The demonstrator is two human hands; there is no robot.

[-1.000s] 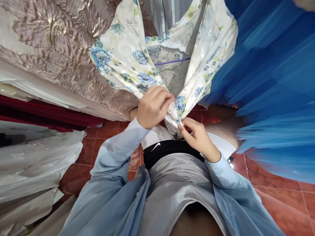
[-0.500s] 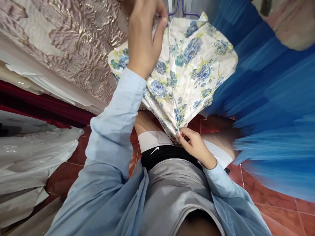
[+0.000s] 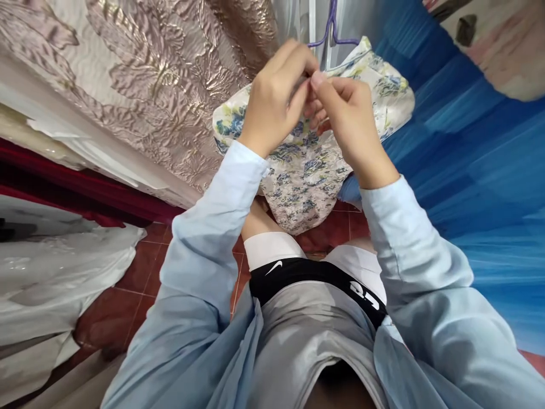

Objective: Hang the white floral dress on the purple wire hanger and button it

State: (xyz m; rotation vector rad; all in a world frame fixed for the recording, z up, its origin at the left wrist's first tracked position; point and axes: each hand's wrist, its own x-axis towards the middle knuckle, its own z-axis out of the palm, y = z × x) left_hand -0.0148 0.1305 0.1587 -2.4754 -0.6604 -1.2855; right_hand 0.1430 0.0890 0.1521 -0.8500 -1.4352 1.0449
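Observation:
A white dress (image 3: 306, 182) with blue and yellow-green flowers hangs in front of me on a purple hanger (image 3: 332, 28). At its neckline my left hand (image 3: 279, 94) is closed, thumb and fingers pinched together at the edge of the cloth. My right hand (image 3: 353, 119) meets it there, thumb and forefinger pinching right beside the left fingertips, its other fingers curled below. The exact bit of cloth or fastening between the fingertips is hidden. Below the hands, the skirt of the dress drops towards the floor between my knees.
Embossed pinkish-gold fabric (image 3: 157, 74) hangs close on the left, with dark red cloth (image 3: 85, 187) and white garments (image 3: 55, 272) lower down. Blue fabric (image 3: 460, 170) fills the right side. Reddish tiles (image 3: 128, 307) cover the floor.
My right hand has let go of the seam low on the dress and moved up to the neckline beside my left hand. The dress now hangs down loosely.

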